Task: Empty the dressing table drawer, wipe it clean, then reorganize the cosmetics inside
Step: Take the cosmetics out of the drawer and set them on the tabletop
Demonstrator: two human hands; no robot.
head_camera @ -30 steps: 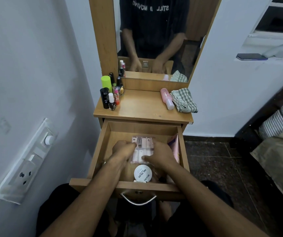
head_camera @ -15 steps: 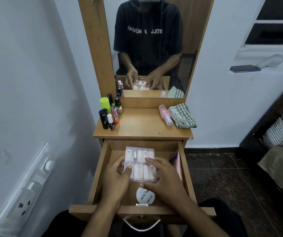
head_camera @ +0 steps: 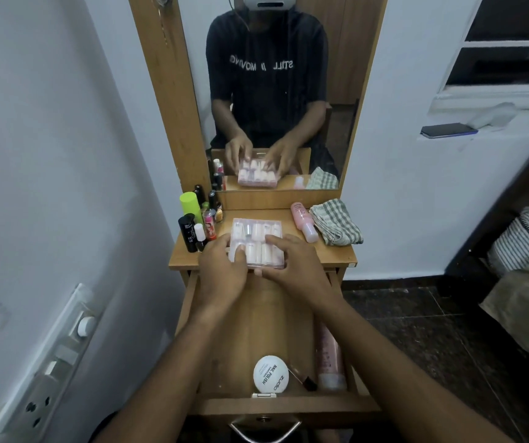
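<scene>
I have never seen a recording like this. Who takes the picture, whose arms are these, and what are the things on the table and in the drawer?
There is no machine here. A person wears a camera on the head, looking down, so the arms are their own; the mirror shows the same person from the front. Both hands, left hand and right hand, hold a clear box of small pale bottles over the table top. On the top stand small cosmetics at the left; a pink bottle and a checked cloth lie at the right. The open drawer holds a round white jar and a pink tube.
</scene>
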